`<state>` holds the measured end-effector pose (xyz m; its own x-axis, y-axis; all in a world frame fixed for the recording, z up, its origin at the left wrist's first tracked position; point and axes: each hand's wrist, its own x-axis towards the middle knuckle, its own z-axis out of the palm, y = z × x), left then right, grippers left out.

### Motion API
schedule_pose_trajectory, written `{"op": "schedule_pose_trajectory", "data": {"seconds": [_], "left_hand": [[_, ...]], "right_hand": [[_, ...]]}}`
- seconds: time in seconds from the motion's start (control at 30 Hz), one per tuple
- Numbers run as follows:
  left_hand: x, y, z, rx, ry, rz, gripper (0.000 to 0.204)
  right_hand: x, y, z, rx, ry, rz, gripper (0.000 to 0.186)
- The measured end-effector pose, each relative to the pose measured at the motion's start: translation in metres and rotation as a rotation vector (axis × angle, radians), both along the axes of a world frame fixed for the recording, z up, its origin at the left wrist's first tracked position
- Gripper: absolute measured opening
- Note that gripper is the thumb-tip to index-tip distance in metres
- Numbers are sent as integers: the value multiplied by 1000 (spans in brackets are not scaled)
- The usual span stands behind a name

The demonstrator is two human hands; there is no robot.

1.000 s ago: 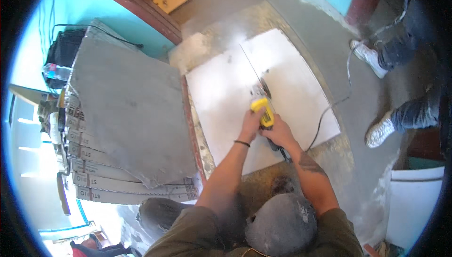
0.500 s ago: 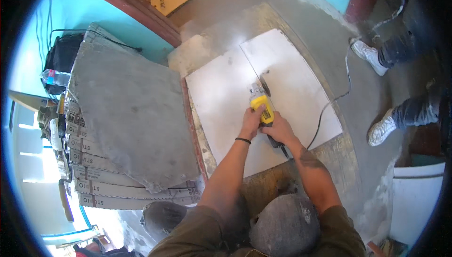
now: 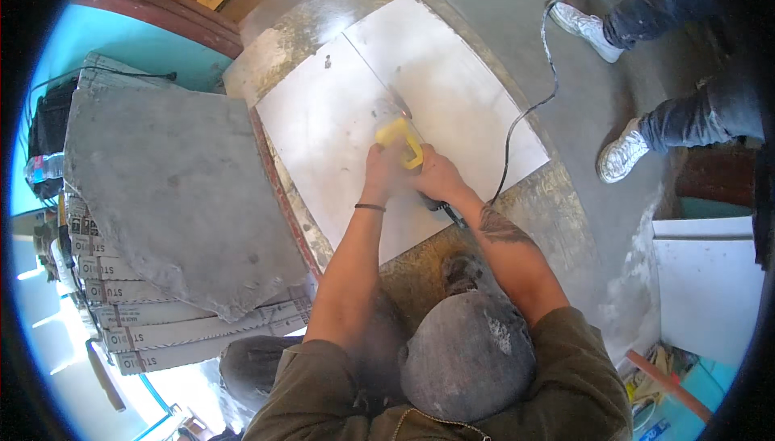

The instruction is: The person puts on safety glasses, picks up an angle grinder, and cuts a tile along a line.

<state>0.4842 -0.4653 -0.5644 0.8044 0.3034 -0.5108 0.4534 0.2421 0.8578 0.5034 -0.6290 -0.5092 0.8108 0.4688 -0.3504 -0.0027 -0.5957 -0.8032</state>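
Note:
A yellow angle grinder [image 3: 400,132] is held low over a large white tile [image 3: 311,122]. My left hand [image 3: 384,170] is wrapped round the left side of its body, and my right hand [image 3: 441,176] grips its rear part, near the black cable end. Pale dust blurs the grinder's head and my left fingers. The disc is mostly hidden; a small orange glow shows where it meets the tile. From there a thin dark line [image 3: 367,61] runs across the tile to its far edge.
Left of the tile, a grey dusty slab [image 3: 182,191] lies on stacked long cartons [image 3: 194,334]. A black power cable [image 3: 517,122] trails off to the far right. A person's white shoes [image 3: 622,153] stand on the floor at right. A white panel [image 3: 702,287] is at the lower right.
The view has shifted, so the scene sits further left and higher. The grinder appears nearer to me along the line, more of which shows. Dust now veils it more thickly.

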Motion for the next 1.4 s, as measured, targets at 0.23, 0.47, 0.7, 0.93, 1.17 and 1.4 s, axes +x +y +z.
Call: {"op": "schedule_pose_trajectory", "data": {"seconds": [0.23,0.47,0.7,0.93,1.17,1.4], "left_hand": [[-6,-11,17,-118,7,58,50],[-3,-6,3,-68,39,74,44],[-6,-4,6,-43,-79,38,54],[10,-16,3,-123,-42,46,48],[8,-32,4,-141,6,51,42],[-11,-26,8,-39,20,34,48]], "right_hand": [[-4,-7,10,-38,126,-26,80],[-8,-7,9,13,-54,-15,75],[-7,0,-7,9,38,-14,83],[5,-7,-26,-34,38,-38,80],[3,-19,-3,-25,10,-81,73],[-16,-18,3,17,-39,-56,70]]}}
